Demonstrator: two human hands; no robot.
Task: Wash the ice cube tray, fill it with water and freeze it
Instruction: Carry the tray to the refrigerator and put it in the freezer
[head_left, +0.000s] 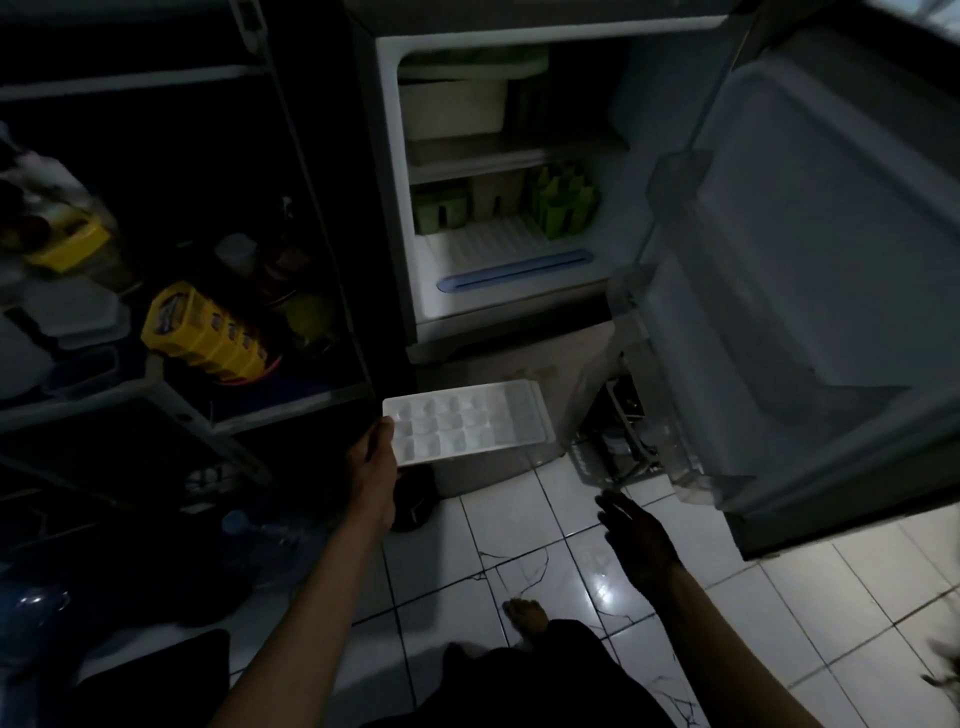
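Head view, from the left: a dim shelf rack (171, 400) of yellow containers (208, 332); then the left hand (371, 467), pinching the near end of the white ice cube tray (467, 423) and holding it level below the open freezer compartment (498, 208). To the right, the right hand (636, 535) hangs empty, fingers spread, beside the swung-out door (810, 260). Freezing seems the step in hand; next, raise the tray flat onto the ribbed freezer floor.

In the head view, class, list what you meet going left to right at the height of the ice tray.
Yellow ribbed plastic bottle lying on the dark shelf rack → left hand → white plastic ice cube tray → open white freezer door.
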